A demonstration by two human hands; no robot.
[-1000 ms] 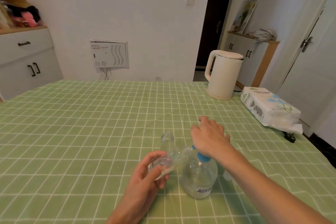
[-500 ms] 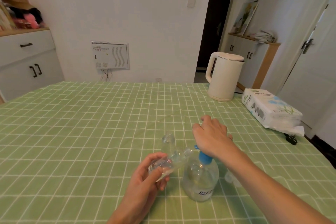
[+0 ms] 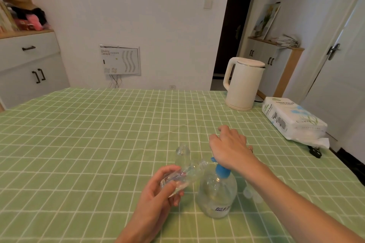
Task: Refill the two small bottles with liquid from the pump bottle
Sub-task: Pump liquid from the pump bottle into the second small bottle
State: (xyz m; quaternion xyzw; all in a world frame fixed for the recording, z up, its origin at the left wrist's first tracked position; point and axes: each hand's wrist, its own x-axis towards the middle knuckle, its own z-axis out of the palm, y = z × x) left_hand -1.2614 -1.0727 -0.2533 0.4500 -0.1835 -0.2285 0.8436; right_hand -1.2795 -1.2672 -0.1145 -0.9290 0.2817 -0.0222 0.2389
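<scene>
Lower centre of frame: pump bottle point(image 3: 217, 197), clear, round, blue pump, dark label unreadable. Your right hand point(image 3: 231, 148) presses the pump, fingers loose. Your left hand point(image 3: 158, 197) grips a tilted small bottle point(image 3: 185, 175); a second small bottle point(image 3: 182, 154) stands behind. Right edge: tissue pack point(image 3: 292, 122), "TISSUE PAPER".

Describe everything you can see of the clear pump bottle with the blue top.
The clear, rounded plastic pump bottle stands upright on the green checked tablecloth, close to the person. A small dark-printed label sits low on its front. A blue pump rises from its neck. The right hand rests on the pump's top and hides it. The mouth of a small clear bottle, held tilted in the left hand, sits close to the blue spout.
</scene>
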